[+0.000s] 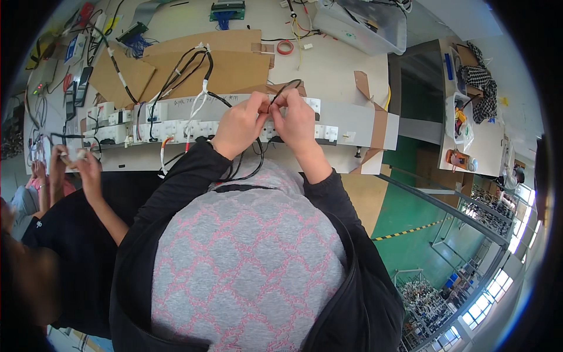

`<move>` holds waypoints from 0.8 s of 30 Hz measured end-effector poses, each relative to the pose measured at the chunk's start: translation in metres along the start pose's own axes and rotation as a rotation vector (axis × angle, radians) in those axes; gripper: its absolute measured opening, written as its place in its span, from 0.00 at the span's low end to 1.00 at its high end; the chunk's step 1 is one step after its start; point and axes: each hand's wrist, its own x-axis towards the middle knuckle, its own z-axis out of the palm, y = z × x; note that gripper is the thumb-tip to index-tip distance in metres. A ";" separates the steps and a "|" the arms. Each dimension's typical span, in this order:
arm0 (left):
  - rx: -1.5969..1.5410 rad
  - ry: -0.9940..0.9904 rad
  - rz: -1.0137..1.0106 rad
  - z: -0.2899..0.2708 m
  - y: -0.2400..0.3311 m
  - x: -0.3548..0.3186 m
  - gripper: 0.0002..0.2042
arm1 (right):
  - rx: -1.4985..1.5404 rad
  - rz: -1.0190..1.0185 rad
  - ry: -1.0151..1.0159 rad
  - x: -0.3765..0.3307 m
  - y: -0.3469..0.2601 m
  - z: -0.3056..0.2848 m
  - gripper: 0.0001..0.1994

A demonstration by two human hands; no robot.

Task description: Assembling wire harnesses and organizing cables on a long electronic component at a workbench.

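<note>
Both my hands meet over a long grey board [355,126] fitted with a row of white connector blocks [202,128]. My left hand [241,122] and my right hand [295,120] pinch a thin black cable [291,85] between their fingertips. Above the fingers the cable bends into a small loop. A black wire harness [208,73] with white-wrapped sections arches over the board to the left of my hands. More black cables [256,167] hang below my hands in front of my body. The exact spot where the fingertips grip is partly hidden.
Brown cardboard [234,70] lies behind the board. A red tape roll [285,47] and a clear plastic bin [363,29] are farther back. To my left, a co-worker's hands [82,164] hold a small pale part. Green floor [410,229] shows beyond the table's right edge.
</note>
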 end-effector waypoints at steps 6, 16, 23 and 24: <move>0.089 -0.045 -0.033 0.007 0.004 0.002 0.14 | 0.032 -0.003 -0.085 0.012 0.003 -0.012 0.11; 0.169 -0.157 -0.035 0.000 0.006 0.015 0.14 | 0.066 0.346 -0.408 0.026 0.020 -0.017 0.06; 0.074 -0.054 -0.187 0.003 0.011 0.014 0.14 | 0.126 0.233 -0.405 0.018 0.022 -0.017 0.08; 0.085 -0.038 -0.185 0.004 0.011 0.013 0.14 | 0.130 0.213 -0.406 0.014 0.021 -0.016 0.08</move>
